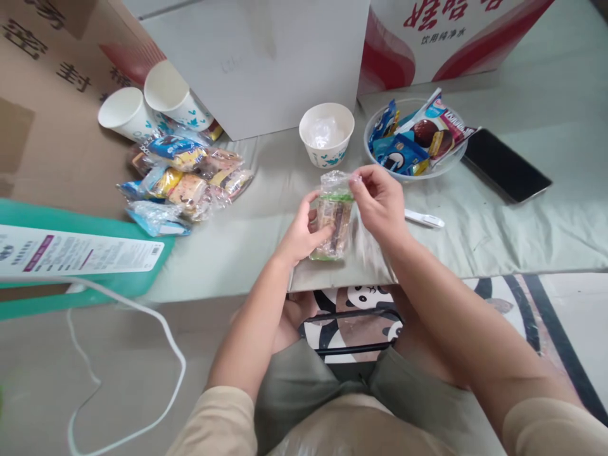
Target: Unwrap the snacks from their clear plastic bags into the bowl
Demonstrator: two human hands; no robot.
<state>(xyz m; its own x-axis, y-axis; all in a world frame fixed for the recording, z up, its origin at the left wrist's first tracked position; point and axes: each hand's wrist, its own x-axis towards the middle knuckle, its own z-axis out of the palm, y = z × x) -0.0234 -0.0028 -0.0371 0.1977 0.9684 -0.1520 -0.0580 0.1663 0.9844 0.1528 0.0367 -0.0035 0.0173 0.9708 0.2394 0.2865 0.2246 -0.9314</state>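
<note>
Between my hands, just above the table's near edge, is a clear snack packet (338, 218) with green bands and brown pieces inside. My left hand (306, 231) grips its left side, thumb across the front. The fingers of my right hand (380, 202) pinch the upper right corner of the wrapper. Right behind the packet stands a paper bowl (327, 136) with crumpled clear plastic in it. A white utility knife (424, 218) lies beside my right wrist, its other end hidden by the arm.
A clear bowl (370, 166) of wrapped snacks and a black phone (507, 166) are on the right. To the left lie several wrapped snacks (187, 190) before two paper cups (124, 111). Cardboard boxes (266, 63) line the back. A white cable (178, 354) loops at lower left.
</note>
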